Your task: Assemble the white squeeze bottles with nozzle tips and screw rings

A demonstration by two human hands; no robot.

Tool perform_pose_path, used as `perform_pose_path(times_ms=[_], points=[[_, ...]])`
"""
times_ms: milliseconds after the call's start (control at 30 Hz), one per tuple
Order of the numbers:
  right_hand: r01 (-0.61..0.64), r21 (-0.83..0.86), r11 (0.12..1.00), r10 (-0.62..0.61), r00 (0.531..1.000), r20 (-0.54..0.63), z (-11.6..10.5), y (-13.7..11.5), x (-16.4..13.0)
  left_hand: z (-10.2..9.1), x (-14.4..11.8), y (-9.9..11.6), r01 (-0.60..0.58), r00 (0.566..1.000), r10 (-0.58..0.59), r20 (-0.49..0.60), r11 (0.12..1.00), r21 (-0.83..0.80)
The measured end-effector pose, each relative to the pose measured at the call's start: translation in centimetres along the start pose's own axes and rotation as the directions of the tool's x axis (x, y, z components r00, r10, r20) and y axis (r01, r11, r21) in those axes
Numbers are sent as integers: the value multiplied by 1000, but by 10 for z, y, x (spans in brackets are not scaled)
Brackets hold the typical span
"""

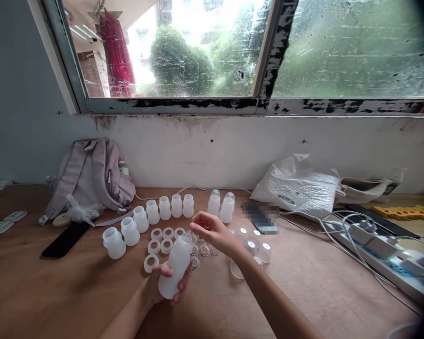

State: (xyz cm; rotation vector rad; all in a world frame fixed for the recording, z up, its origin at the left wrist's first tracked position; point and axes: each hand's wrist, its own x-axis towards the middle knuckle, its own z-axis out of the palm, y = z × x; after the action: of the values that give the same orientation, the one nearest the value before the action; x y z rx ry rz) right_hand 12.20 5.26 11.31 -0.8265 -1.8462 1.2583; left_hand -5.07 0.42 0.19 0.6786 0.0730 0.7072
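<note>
My left hand [157,281] is wrapped round a frosted baby bottle [176,266], tilted with its top towards the right. A clear teat [187,237] shows at the bottle's top. My right hand [212,229] is at the teat's tip with thumb and fingers pinched together; whatever they hold is too small to make out. Behind the bottle lie several white collar rings [156,233] and several clear teats [204,249], partly hidden by my hands. Several open frosted bottles [114,243] stand in a curved row at the left and back. Two capped bottles [227,207] stand behind my right hand.
Clear dome caps [265,254] lie beside my right forearm. A backpack [92,176], a plastic bag [80,210] and a black phone [66,239] are at left. At right are a blurred phone [263,219], a silvery package [297,186] and a power strip [381,259] with cables.
</note>
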Motion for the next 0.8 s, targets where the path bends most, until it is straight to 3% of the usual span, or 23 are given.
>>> perform_pose_path(times_ms=[100,200,300,500,633,700,800], points=[[-24,-66,998,25,1000,17,-2,-3,-4,0,0,-2,48,997,-45,-65,998,50],[-79,-167,983,100,988,121,-12,-4,-7,-1,0,-2,138,990,-134,-49,987,81],[-101,-332,938,158,976,149,-21,-8,-11,0,-1,-2,174,984,-167,-65,977,126],[1,-455,890,69,988,137,-30,-17,-15,1,-2,-5,183,972,-155,-178,971,155],[0,-529,849,50,995,82,-39,-17,-19,3,3,-2,197,953,-170,-252,977,87],[-37,-615,788,90,994,56,-43,-13,-19,6,7,0,149,947,-134,-291,988,30],[-127,-753,646,227,973,30,-39,-1,-19,12,12,2,-35,923,29,-383,999,-7]])
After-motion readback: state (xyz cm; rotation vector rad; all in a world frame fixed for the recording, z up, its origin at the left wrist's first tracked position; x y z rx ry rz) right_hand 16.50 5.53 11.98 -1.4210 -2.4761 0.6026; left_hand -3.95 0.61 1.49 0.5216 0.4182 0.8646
